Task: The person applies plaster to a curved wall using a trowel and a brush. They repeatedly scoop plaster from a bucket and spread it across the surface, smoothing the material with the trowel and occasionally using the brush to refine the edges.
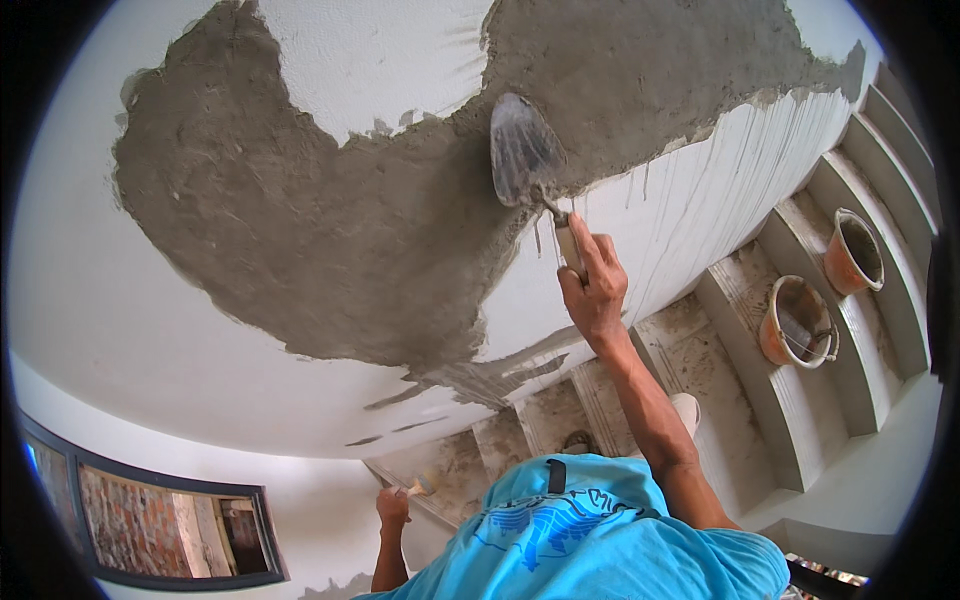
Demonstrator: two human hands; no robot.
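My right hand [598,285] is wrapped round the wooden handle of a pointed trowel [524,150], arm stretched upward. The trowel's blade, smeared grey, lies against the wet grey mortar patch [330,240] on the white wall, near the patch's lower edge. Low on the left, my left hand [393,508] is closed on the handle of a brush [424,484] with pale bristles. The brush is apart from the wall patch. Thin grey drips run down the white wall [690,190] below the mortar, right of the trowel.
Mortar-stained stairs [700,350] climb to the right along the wall. Two orange buckets stand on the steps: a nearer bucket [797,322] with something grey inside, and a farther bucket [853,252]. A dark-framed window [175,520] at lower left shows brickwork outside.
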